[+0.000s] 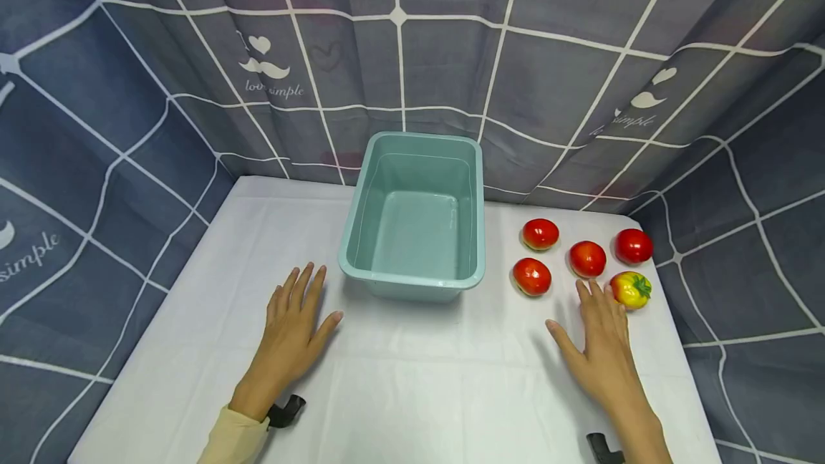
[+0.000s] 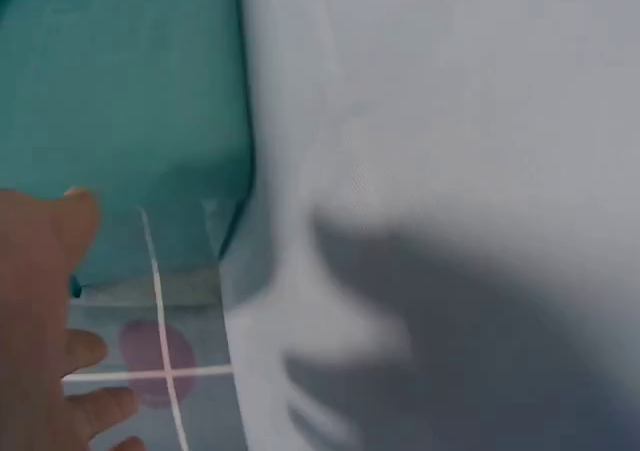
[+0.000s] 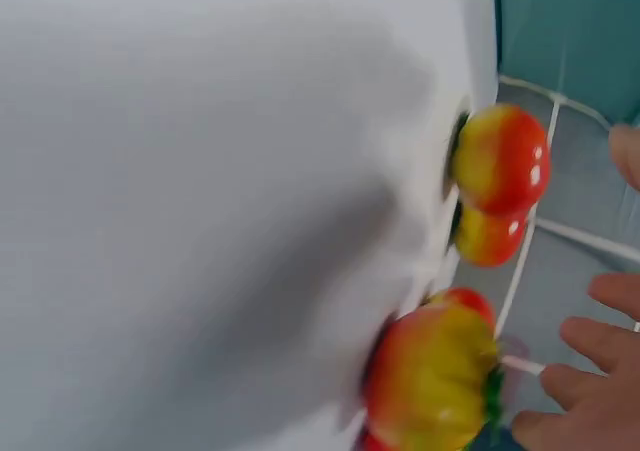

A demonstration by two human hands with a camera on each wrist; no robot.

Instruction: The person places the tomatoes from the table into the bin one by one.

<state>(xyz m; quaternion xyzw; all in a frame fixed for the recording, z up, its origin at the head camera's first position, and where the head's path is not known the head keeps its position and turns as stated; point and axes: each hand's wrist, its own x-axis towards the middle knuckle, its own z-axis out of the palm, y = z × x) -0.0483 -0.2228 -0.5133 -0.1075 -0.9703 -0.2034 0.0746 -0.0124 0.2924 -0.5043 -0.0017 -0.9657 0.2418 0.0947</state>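
while the right hand (image 1: 598,349) is beside the yellow-red pepper (image 1: 626,291), near the right edge of the surface (image 1: 425,385), its fingers are extended and grasp nothing; the left hand (image 1: 290,331) is likewise unburdened, near the pale green basin (image 1: 412,291). for a sure hold, thumb and fingers should probably straddle the pepper's widest part, clear of the red tomatoes (image 1: 532,276).

Tub (image 1: 414,224) in all three views

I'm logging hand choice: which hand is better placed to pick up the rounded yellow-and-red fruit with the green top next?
Probably the right hand: it is beside that fruit and holds nothing. The left hand is farther off, near the rectangular pale-green plastic basin.
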